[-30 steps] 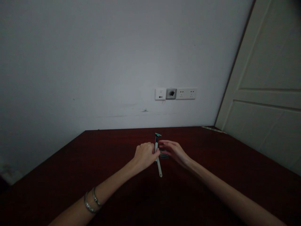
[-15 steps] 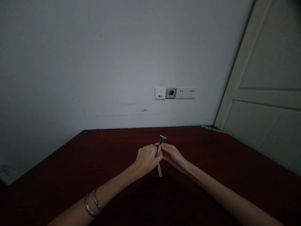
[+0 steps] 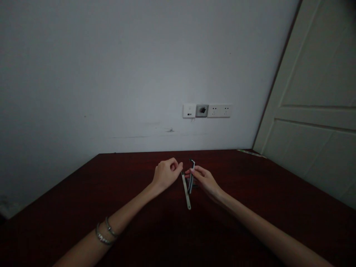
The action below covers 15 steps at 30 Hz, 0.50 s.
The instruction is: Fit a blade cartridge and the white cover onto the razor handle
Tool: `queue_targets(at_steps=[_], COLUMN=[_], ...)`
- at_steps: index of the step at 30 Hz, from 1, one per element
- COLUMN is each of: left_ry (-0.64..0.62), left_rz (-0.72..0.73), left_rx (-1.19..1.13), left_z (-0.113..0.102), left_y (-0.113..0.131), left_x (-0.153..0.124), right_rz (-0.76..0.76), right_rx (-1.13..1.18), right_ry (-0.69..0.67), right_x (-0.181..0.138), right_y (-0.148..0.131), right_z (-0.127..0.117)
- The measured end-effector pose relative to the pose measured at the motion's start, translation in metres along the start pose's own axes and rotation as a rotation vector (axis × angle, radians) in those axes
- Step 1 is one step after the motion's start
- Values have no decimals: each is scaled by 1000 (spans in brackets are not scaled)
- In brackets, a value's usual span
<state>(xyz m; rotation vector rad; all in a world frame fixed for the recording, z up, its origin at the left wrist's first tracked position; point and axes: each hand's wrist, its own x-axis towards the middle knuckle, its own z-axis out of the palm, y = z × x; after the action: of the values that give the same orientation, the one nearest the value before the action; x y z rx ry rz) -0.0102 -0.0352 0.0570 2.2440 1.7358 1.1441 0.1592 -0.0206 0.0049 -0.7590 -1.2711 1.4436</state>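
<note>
My left hand (image 3: 166,173) is closed, its fingertips pinching the upper end of a thin white razor handle (image 3: 186,193) that slants down toward the dark red table (image 3: 111,193). My right hand (image 3: 204,180) is closed on a darker razor part with a head (image 3: 191,174) at its top, held upright just right of the white handle. The two pieces sit side by side, close together between my hands. Two bracelets (image 3: 105,233) are on my left wrist.
A white wall rises behind the table, with a row of sockets (image 3: 207,110) on it. A pale door (image 3: 314,111) stands at the right. A thin light strip (image 3: 251,152) lies at the table's far right corner.
The razor was one piece gripped by both hands. Now the hands have drawn apart, the left hand rising left with the white handle, the right holding the darker part with the head.
</note>
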Motion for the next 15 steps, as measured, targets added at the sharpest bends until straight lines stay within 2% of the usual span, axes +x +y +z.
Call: queue_targets(at_steps=[3, 8, 12, 15], left_ry=[13, -100, -333, -505], left_rz=[-51, -275, -430, -506], left_rx=[-256, -774, -1153, -1336], left_z=[4, 17, 22, 26], left_y=[-12, -18, -15, -12], left_x=[17, 31, 30, 29], right_rz=[15, 34, 82, 95], right_rx=[-3, -39, -28, -19], right_ry=[-15, -101, -100, -46], right_x=[-3, -10, -16, -18], right_y=[1, 3, 7, 13], right_z=[3, 12, 20, 24])
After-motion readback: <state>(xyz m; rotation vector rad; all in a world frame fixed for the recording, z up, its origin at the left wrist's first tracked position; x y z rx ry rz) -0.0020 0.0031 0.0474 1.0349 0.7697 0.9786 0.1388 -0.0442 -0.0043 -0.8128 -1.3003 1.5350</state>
